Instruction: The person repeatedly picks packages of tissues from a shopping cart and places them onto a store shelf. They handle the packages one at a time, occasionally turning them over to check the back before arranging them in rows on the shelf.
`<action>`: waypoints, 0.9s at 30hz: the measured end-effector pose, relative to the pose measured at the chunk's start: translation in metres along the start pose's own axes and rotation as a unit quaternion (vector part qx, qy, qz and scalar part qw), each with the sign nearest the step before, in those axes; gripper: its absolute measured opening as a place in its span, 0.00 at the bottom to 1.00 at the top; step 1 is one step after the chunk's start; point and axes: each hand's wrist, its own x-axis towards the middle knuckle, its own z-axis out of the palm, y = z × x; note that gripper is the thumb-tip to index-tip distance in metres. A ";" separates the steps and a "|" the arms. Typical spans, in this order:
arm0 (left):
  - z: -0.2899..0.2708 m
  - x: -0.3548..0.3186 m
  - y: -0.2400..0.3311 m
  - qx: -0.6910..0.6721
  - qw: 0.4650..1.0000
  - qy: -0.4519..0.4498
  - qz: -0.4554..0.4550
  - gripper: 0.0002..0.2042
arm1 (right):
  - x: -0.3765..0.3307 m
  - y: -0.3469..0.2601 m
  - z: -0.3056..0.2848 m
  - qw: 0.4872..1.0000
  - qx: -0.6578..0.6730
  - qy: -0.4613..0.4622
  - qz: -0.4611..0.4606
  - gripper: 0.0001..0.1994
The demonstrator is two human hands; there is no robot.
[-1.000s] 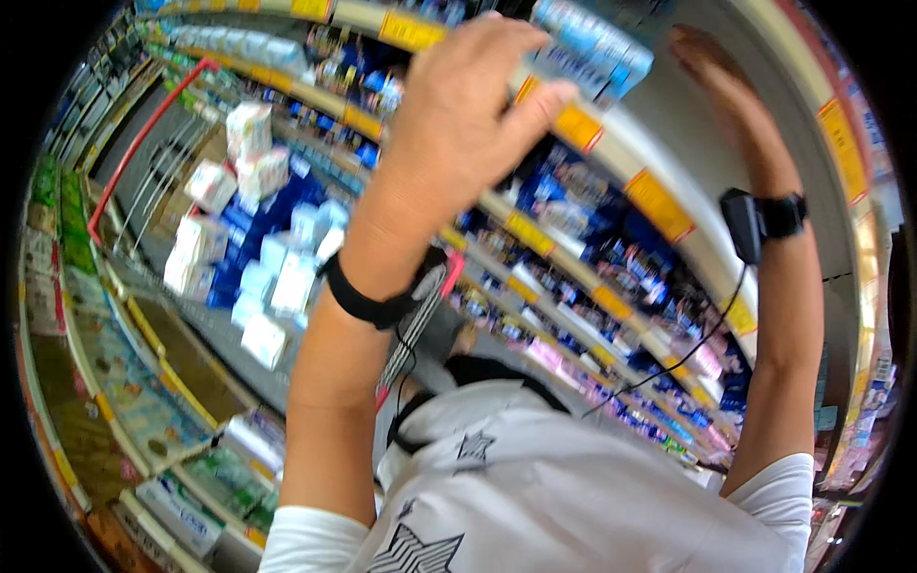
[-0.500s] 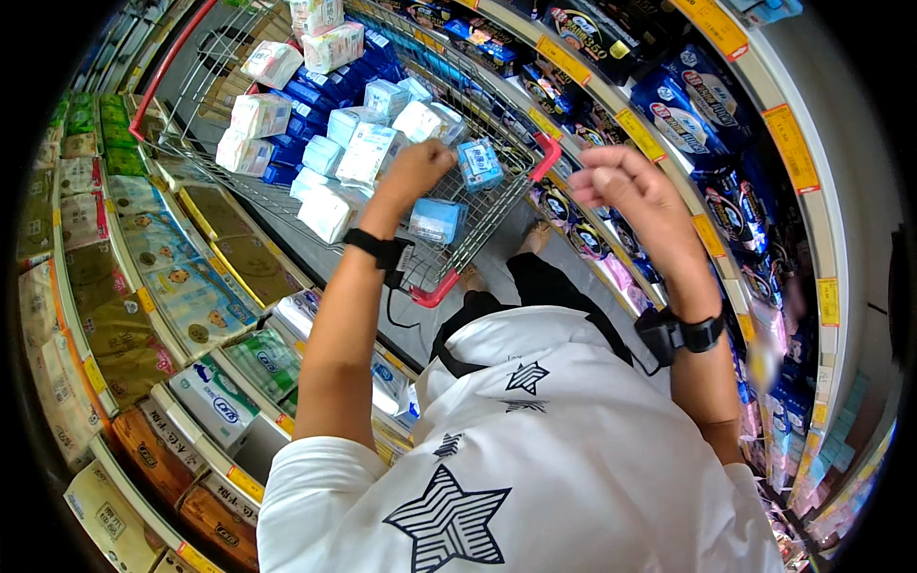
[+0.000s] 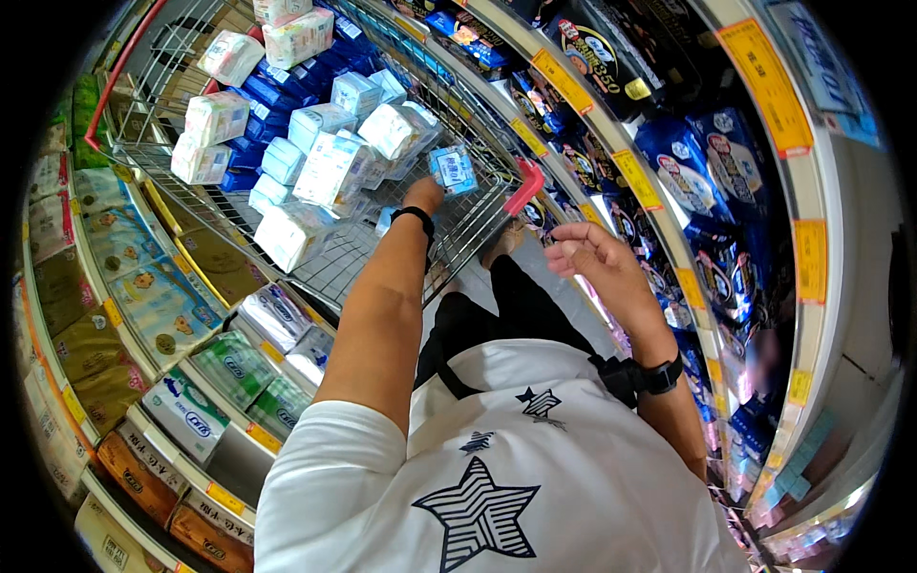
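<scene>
My left hand [image 3: 423, 195] reaches into a wire shopping cart [image 3: 461, 250], its fingers curled and mostly turned from view. It meets the left edge of a small blue plastic-wrapped pack [image 3: 453, 170]; whether it grips that pack is hidden. Another light blue pack [image 3: 386, 221] shows partly from behind the wrist. White packs [image 3: 331, 172] and pale blue packs [image 3: 320, 125] are heaped to the left of that hand, with dark blue packs [image 3: 270, 93] stacked beyond them. My right hand [image 3: 597, 263] hovers in the air near the cart's red corner, fingers loosely bent and apart, holding nothing.
Shelves with blue and black packs [image 3: 683, 172] and yellow price tags [image 3: 636, 179] curve along the right. Lower shelves of tissue packs [image 3: 186, 417] run along the left. The cart's red corner [image 3: 523, 188] points toward me, close to my legs [image 3: 516, 304].
The cart and its packs have shifted left in view. My left hand has come lower, from above the packs to the blue pack's lower left. My right hand has dropped lower and stays empty.
</scene>
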 end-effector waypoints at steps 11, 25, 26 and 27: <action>-0.018 -0.027 0.028 -0.021 0.998 0.022 -0.051 0.14 | 0.020 0.005 -0.022 0.997 -0.032 0.002 0.064 0.16; -0.113 -0.099 0.035 -0.311 0.945 -0.092 0.031 0.14 | 0.026 0.011 0.005 1.000 -0.008 -0.013 0.024 0.18; -0.124 -0.117 0.033 -0.325 0.941 -0.085 0.046 0.13 | 0.028 0.014 0.008 1.000 -0.003 -0.012 0.017 0.18; -0.135 -0.131 0.028 -0.336 0.936 -0.080 0.061 0.12 | 0.031 0.018 0.010 1.000 0.000 -0.017 0.011 0.21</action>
